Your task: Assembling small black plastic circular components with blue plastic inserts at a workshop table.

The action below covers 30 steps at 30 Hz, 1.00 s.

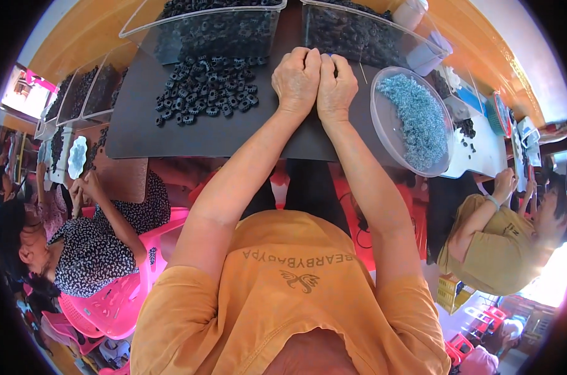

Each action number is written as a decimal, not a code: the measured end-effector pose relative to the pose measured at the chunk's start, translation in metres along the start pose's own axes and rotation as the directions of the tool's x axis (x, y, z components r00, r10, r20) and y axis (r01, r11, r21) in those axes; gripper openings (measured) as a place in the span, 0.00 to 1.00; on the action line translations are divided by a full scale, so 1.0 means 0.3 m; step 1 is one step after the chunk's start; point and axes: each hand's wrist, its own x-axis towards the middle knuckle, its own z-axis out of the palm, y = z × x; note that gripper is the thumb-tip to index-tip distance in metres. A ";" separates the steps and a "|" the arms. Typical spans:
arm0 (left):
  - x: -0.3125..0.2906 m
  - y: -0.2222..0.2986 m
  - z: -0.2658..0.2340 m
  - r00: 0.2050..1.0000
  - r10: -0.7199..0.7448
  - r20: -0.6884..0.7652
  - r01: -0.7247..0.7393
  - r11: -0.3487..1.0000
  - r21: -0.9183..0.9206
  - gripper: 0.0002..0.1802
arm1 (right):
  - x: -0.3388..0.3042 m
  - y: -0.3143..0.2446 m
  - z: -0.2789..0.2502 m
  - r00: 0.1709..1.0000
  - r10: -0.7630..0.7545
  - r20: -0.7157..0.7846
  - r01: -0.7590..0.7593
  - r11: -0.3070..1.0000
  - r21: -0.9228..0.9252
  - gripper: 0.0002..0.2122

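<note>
My left hand (pixel 296 78) and my right hand (pixel 336 84) are side by side over the dark table (pixel 190 142), touching each other. Both sets of fingers are curled closed, and whatever they hold is mostly hidden; only a speck of blue shows between them at the top. A loose pile of small black plastic parts (pixel 205 90) lies to the left of my left hand. To the right of my right hand is a round clear tray (pixel 381 134) of tiny light-blue pieces (pixel 415 119), too small to name. A thin pale stick (pixel 363 73) lies near my right knuckles.
Two clear bins of black parts, a left bin (pixel 274 28) and a right bin (pixel 307 37), stand along the table's far side. White spools (pixel 410 14) sit in the right one. Co-workers sit at the left (pixel 96 250) and right (pixel 499 244), with their own bins and parts.
</note>
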 end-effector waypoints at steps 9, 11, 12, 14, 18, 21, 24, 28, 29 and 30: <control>-0.015 0.017 -0.043 0.999 0.034 0.037 -0.035 0.999 0.038 0.09 | -0.011 -0.004 -0.017 0.999 0.036 0.020 -0.037 0.997 0.062 0.09; -0.014 0.020 -0.039 0.999 0.033 0.037 -0.034 0.999 0.026 0.09 | -0.006 -0.001 -0.023 0.999 0.039 0.026 -0.040 0.998 0.048 0.09; -0.014 0.020 -0.041 0.999 0.026 0.041 -0.027 0.999 0.029 0.09 | -0.007 -0.004 -0.023 0.999 0.036 0.031 -0.038 0.998 0.054 0.09; -0.014 0.017 -0.041 0.999 0.024 0.042 -0.025 0.999 0.033 0.09 | -0.007 -0.006 -0.025 0.999 0.036 0.036 -0.037 0.998 0.052 0.09; -0.015 0.015 -0.049 0.999 0.021 0.049 -0.023 0.999 0.037 0.09 | -0.011 -0.009 -0.033 0.997 0.064 0.054 -0.068 0.994 0.082 0.09; -0.012 0.009 -0.053 0.996 0.075 0.051 -0.080 0.992 0.102 0.09 | -0.015 -0.004 -0.031 0.997 0.057 0.047 -0.063 0.990 0.129 0.09; -0.014 0.003 -0.061 0.994 0.089 0.063 -0.098 0.983 0.153 0.09 | -0.021 0.013 -0.021 0.997 0.071 0.042 -0.075 0.990 0.117 0.09; -0.017 -0.012 -0.046 0.996 0.085 0.025 -0.088 0.990 0.109 0.10 | -0.018 0.016 -0.030 0.996 0.071 0.052 -0.077 0.990 0.116 0.08; -0.013 -0.012 -0.048 0.996 0.087 0.015 -0.088 0.990 0.106 0.10 | -0.016 0.011 -0.033 0.996 0.073 0.059 -0.081 0.988 0.135 0.08; -0.006 -0.013 -0.049 0.996 0.089 0.006 -0.089 0.991 0.102 0.10 | -0.011 0.004 -0.032 0.995 0.075 0.065 -0.085 0.985 0.153 0.08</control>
